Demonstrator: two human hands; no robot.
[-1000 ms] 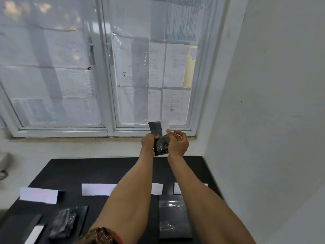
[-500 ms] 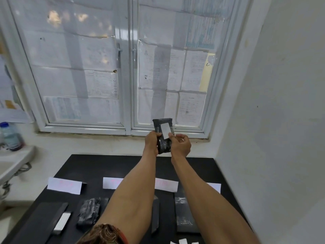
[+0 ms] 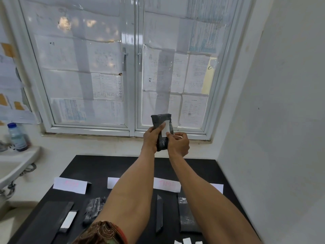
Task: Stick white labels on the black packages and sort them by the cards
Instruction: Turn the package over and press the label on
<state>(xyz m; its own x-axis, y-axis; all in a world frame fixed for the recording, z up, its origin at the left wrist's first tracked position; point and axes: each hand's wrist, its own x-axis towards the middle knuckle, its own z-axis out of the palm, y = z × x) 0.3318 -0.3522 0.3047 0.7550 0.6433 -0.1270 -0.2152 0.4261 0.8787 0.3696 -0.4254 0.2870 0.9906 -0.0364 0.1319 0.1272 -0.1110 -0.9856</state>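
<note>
I hold a black package (image 3: pixel 161 120) upright in front of the window, well above the black table (image 3: pixel 98 166). My left hand (image 3: pixel 150 138) grips its left side, thumb lying across the front. A white label (image 3: pixel 166 129) sits on the package's face. My right hand (image 3: pixel 178 144) has its fingers curled, and its thumb presses the label's lower edge. On the table stand white cards (image 3: pixel 70 185) with pink writing, another card (image 3: pixel 167 184) between my arms. Black packages lie below them: one (image 3: pixel 93 209) left of my arm, one (image 3: pixel 186 215) at the right.
A flat black package with a white label (image 3: pixel 69 220) lies at the table's front left. Loose white labels (image 3: pixel 187 241) lie at the front edge. A sink (image 3: pixel 15 164) with a plastic bottle (image 3: pixel 16 137) stands at the left. A white wall closes the right side.
The white label went onto the package's front and my right thumb now presses it down. The view shifted left, bringing the sink and bottle in.
</note>
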